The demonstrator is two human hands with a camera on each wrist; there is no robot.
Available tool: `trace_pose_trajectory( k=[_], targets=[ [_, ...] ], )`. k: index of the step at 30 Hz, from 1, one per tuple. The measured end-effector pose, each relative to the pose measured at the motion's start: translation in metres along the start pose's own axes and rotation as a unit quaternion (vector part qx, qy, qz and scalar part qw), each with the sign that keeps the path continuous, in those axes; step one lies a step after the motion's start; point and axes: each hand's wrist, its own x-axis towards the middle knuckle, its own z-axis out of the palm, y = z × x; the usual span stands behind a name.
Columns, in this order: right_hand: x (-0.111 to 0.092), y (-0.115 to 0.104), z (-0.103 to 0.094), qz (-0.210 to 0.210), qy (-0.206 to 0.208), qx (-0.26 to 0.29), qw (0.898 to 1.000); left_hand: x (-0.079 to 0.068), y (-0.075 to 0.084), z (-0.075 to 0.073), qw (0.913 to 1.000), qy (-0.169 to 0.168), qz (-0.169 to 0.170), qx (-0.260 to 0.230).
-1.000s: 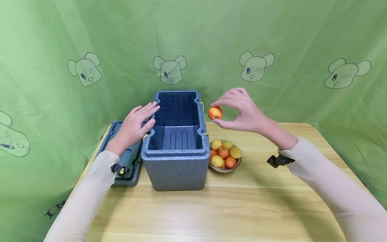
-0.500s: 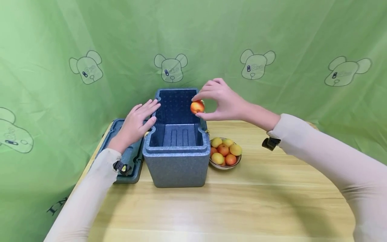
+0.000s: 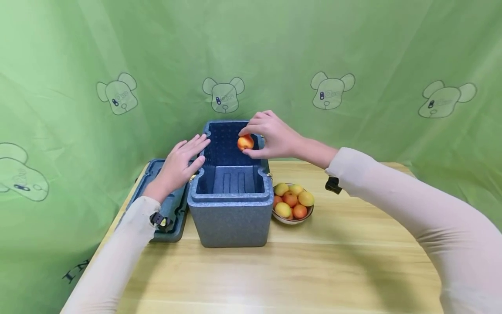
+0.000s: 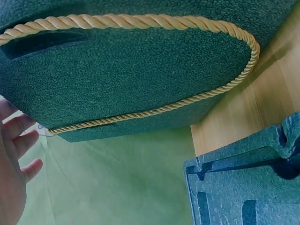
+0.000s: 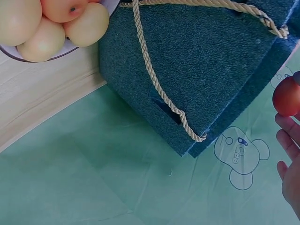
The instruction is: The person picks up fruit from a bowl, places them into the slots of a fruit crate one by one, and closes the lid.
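My right hand point(image 3: 276, 135) pinches a small round orange-red fruit point(image 3: 245, 142) between thumb and fingertips. In the head view they overlap the back right of a dark grey-blue foam box point(image 3: 231, 224), whose top is uncovered. The right wrist view has the fruit point(image 5: 287, 97) at its right edge, with its far side cut off. Fingers straight and spread, my left hand point(image 3: 178, 163) holds nothing, its fingertips right at the box's left rim. A twisted gold rope point(image 4: 154, 21) runs along the box's left side in the left wrist view.
A bowl point(image 3: 291, 222) heaped with several yellow and orange fruits stands against the box's right side. Left of the box, the foam lid point(image 3: 166, 237) lies on the wooden table point(image 3: 243, 279). A green cloth point(image 3: 274, 39) hangs behind.
My right hand has carried the orange-red fruit leftward from beside the box to over its back right part. My left hand has stayed at the left rim.
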Motion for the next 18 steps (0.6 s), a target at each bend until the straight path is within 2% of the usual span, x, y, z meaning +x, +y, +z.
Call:
trace_pose_trajectory(
  k=[18],
  targets=[
    [0.0, 0.013, 0.018, 0.009, -0.043, -0.027, 0.999, 0.0, -0.001, 0.001, 0.9998, -0.008, -0.015, 0.004]
  ],
)
